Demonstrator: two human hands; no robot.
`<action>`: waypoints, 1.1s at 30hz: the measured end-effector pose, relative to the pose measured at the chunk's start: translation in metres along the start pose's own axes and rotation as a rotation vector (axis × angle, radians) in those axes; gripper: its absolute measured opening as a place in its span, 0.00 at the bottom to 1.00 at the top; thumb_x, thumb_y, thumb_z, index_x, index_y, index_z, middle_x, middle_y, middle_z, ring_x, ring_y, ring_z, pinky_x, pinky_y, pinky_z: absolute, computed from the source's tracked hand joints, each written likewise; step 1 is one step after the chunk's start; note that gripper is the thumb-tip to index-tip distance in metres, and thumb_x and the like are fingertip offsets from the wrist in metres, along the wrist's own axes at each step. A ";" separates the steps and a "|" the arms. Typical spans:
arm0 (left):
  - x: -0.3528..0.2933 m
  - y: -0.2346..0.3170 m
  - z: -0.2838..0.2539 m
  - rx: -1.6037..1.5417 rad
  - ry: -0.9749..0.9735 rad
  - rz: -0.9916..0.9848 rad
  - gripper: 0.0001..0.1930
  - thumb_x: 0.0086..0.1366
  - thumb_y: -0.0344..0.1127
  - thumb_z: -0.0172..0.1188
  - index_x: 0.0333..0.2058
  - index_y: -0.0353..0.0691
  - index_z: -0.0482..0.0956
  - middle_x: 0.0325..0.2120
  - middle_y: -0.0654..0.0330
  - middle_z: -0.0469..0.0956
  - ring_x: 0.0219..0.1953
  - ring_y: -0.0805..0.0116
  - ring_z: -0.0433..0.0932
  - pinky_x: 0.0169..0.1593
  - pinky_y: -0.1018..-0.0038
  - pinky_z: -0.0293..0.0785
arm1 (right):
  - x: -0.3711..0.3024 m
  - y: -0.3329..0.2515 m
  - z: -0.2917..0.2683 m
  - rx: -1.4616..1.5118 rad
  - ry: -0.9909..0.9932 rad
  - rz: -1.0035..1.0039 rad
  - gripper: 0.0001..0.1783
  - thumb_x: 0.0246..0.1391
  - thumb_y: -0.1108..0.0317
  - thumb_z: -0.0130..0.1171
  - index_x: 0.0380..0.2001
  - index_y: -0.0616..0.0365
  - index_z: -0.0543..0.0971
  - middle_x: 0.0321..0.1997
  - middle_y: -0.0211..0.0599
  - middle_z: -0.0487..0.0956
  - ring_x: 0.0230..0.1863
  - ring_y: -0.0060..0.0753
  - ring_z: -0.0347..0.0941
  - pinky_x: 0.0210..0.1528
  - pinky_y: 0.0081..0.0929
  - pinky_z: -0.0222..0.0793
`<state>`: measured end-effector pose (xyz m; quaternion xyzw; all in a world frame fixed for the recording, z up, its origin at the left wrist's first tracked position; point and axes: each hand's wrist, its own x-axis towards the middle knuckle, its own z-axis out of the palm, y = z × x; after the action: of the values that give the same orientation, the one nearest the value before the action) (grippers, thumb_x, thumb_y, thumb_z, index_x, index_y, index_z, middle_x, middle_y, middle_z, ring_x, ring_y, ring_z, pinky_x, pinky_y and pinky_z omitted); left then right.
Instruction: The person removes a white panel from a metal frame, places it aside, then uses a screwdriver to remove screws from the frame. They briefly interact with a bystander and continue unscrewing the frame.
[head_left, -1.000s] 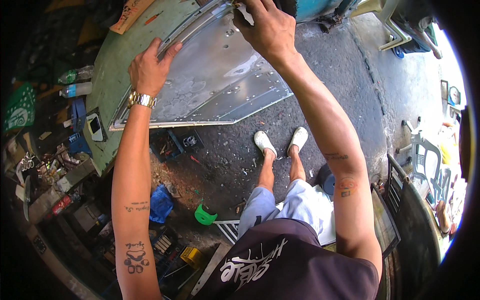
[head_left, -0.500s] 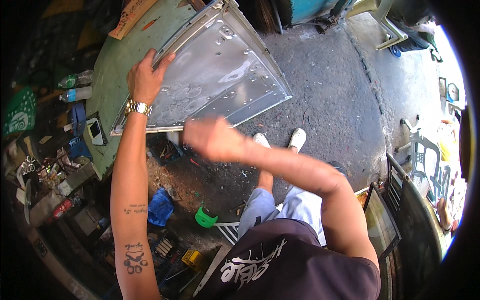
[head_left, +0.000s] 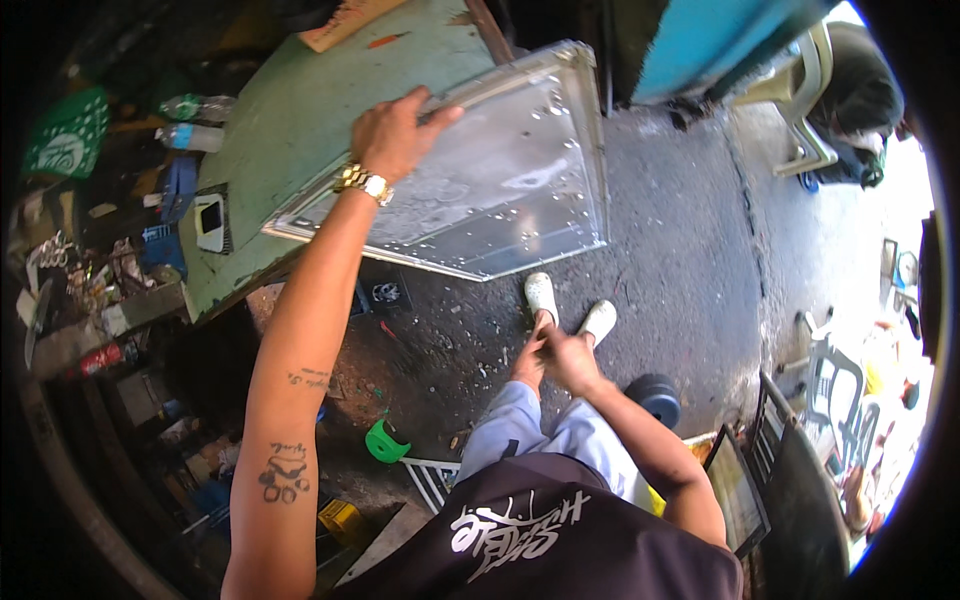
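A thin rectangular metal panel with a raised frame stands tilted against the near right side of the green table. Small holes and bright spots dot its worn silvery face. My left hand, with a gold watch at the wrist, is closed over the panel's upper edge, thumb on the face side. My right hand hangs in front of my legs, apart from the panel. Motion smears its fingers, so I cannot make out whether it holds anything.
Plastic bottles and a white rectangular device rest along the table's left side. A green plastic piece lies on the littered floor. A dark round object stands right of my feet. Someone is by a pale chair.
My left hand and the panel have shifted right in the picture, and the panel's angle has changed. The right hand has moved away from the panel's lower edge, down and to the right.
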<state>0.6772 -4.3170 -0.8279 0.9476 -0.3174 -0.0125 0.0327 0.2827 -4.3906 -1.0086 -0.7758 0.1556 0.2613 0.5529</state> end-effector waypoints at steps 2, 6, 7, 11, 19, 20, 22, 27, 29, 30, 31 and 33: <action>0.008 -0.016 -0.001 -0.130 -0.137 0.014 0.33 0.63 0.69 0.55 0.42 0.41 0.82 0.31 0.48 0.84 0.38 0.48 0.83 0.39 0.57 0.78 | 0.010 0.010 -0.046 -0.030 0.148 -0.015 0.16 0.50 0.76 0.66 0.43 0.62 0.78 0.45 0.50 0.82 0.48 0.52 0.80 0.50 0.37 0.75; 0.074 -0.088 0.001 -0.778 -0.392 -0.063 0.28 0.69 0.61 0.54 0.45 0.38 0.80 0.43 0.51 0.82 0.44 0.60 0.81 0.45 0.65 0.76 | -0.002 0.020 -0.136 -0.202 0.753 -0.156 0.18 0.52 0.76 0.65 0.48 0.61 0.79 0.50 0.49 0.81 0.53 0.50 0.78 0.56 0.37 0.72; 0.100 -0.108 0.006 -0.487 -0.267 0.015 0.25 0.70 0.55 0.54 0.48 0.37 0.78 0.44 0.50 0.82 0.45 0.56 0.81 0.47 0.63 0.75 | -0.009 0.024 -0.149 -0.130 0.871 -0.082 0.17 0.54 0.73 0.64 0.49 0.60 0.80 0.50 0.48 0.81 0.53 0.51 0.78 0.55 0.39 0.72; 0.173 -0.168 0.059 0.185 -0.029 0.288 0.18 0.72 0.38 0.51 0.57 0.40 0.73 0.48 0.46 0.79 0.49 0.41 0.77 0.51 0.54 0.73 | -0.031 0.043 -0.151 0.314 1.119 0.156 0.13 0.62 0.70 0.61 0.48 0.61 0.81 0.42 0.39 0.84 0.43 0.33 0.80 0.49 0.29 0.74; 0.201 -0.195 0.105 0.316 -0.073 0.334 0.13 0.69 0.36 0.53 0.50 0.43 0.75 0.45 0.45 0.78 0.46 0.39 0.77 0.46 0.51 0.74 | 0.010 -0.001 -0.035 0.584 0.878 0.302 0.10 0.60 0.73 0.61 0.45 0.58 0.82 0.40 0.44 0.85 0.39 0.31 0.81 0.44 0.29 0.75; 0.199 -0.179 0.094 0.322 -0.104 0.287 0.13 0.69 0.37 0.55 0.49 0.43 0.76 0.44 0.45 0.79 0.46 0.39 0.77 0.45 0.52 0.75 | 0.015 -0.016 -0.030 0.513 0.863 0.231 0.10 0.60 0.72 0.61 0.45 0.59 0.82 0.38 0.42 0.85 0.38 0.29 0.80 0.44 0.27 0.74; 0.178 -0.131 0.057 -0.012 -0.105 0.029 0.13 0.68 0.39 0.59 0.47 0.39 0.77 0.40 0.51 0.83 0.45 0.50 0.80 0.42 0.59 0.76 | 0.029 -0.051 -0.031 0.464 0.870 0.084 0.11 0.59 0.73 0.61 0.45 0.60 0.82 0.38 0.40 0.84 0.37 0.29 0.79 0.42 0.26 0.74; 0.037 0.013 -0.049 -1.066 -0.174 0.016 0.10 0.69 0.33 0.60 0.46 0.37 0.79 0.41 0.60 0.81 0.45 0.71 0.78 0.51 0.71 0.71 | 0.043 -0.148 -0.080 0.749 0.897 -0.309 0.21 0.59 0.71 0.63 0.55 0.59 0.78 0.45 0.42 0.83 0.39 0.31 0.80 0.41 0.28 0.75; -0.005 0.054 -0.053 -1.254 -0.268 0.072 0.10 0.68 0.30 0.60 0.46 0.36 0.79 0.42 0.60 0.80 0.45 0.72 0.77 0.50 0.73 0.70 | 0.044 -0.179 -0.102 0.898 0.898 -0.447 0.24 0.59 0.69 0.64 0.58 0.60 0.76 0.46 0.45 0.81 0.38 0.32 0.80 0.40 0.28 0.74; -0.020 0.067 -0.049 -1.305 -0.305 0.079 0.09 0.66 0.28 0.61 0.45 0.36 0.79 0.44 0.59 0.80 0.45 0.73 0.77 0.48 0.73 0.72 | 0.046 -0.189 -0.113 0.835 0.931 -0.530 0.24 0.59 0.68 0.64 0.58 0.60 0.75 0.43 0.45 0.81 0.37 0.32 0.80 0.39 0.28 0.74; -0.029 0.075 -0.045 -1.366 -0.350 0.100 0.09 0.65 0.25 0.62 0.44 0.36 0.79 0.45 0.59 0.80 0.44 0.73 0.76 0.45 0.74 0.73 | 0.049 -0.196 -0.121 0.768 0.963 -0.613 0.24 0.59 0.68 0.64 0.58 0.60 0.75 0.40 0.45 0.81 0.35 0.31 0.79 0.38 0.28 0.74; -0.030 0.081 -0.036 -1.421 -0.405 0.047 0.12 0.63 0.25 0.65 0.45 0.36 0.80 0.45 0.59 0.80 0.45 0.73 0.76 0.47 0.73 0.73 | 0.052 -0.203 -0.135 0.672 0.999 -0.670 0.25 0.59 0.67 0.64 0.59 0.61 0.74 0.35 0.44 0.81 0.32 0.31 0.79 0.37 0.28 0.74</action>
<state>0.6063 -4.3620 -0.7864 0.6700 -0.2529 -0.3891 0.5795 0.4641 -4.4464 -0.8471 -0.5960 0.2161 -0.3750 0.6763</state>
